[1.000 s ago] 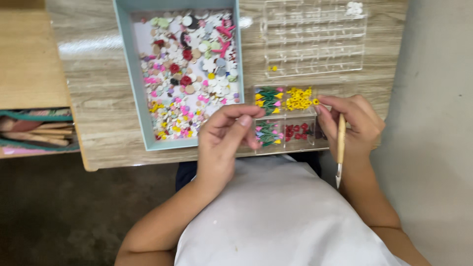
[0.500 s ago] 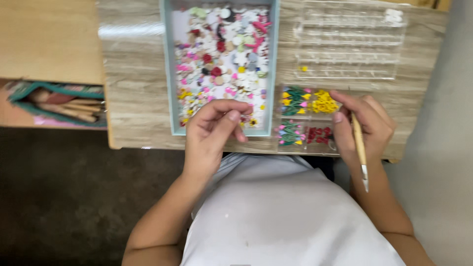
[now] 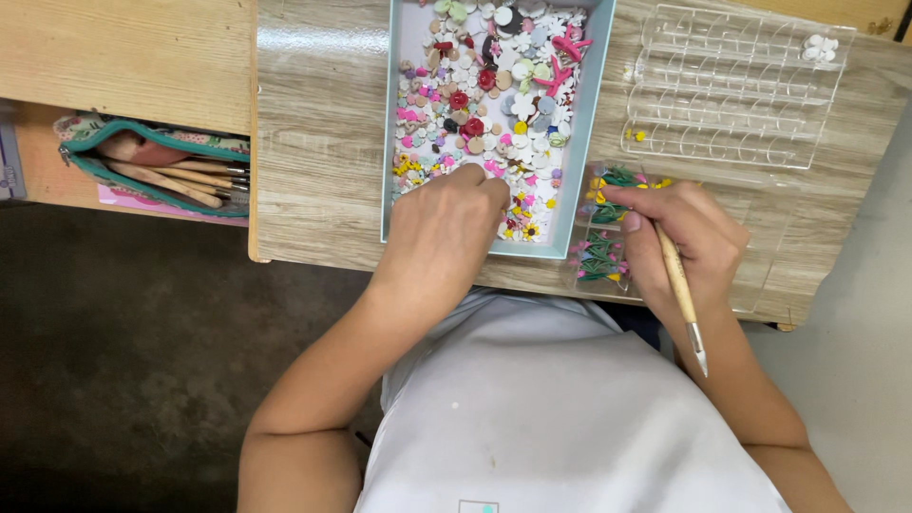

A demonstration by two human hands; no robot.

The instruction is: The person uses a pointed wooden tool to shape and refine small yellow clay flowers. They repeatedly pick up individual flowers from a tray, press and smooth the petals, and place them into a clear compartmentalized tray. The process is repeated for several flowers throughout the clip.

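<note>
Left hand [image 3: 446, 233] curled, fingertips in blue tray [image 3: 587, 142] of tiny flower pieces [image 3: 494, 95] at desk's near edge, anything pinched not visible; right hand [image 3: 689, 237] grips wooden tool [image 3: 680, 294] over clear compartment box [image 3: 608, 242].

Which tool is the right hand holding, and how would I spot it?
Start at the light blue tray of tiny flower pieces on the wooden table. Just right of it, the right hand holds a slim wooden-handled tool. Unlike the tools in the teal pouch, its metal tip points toward the person.
</note>
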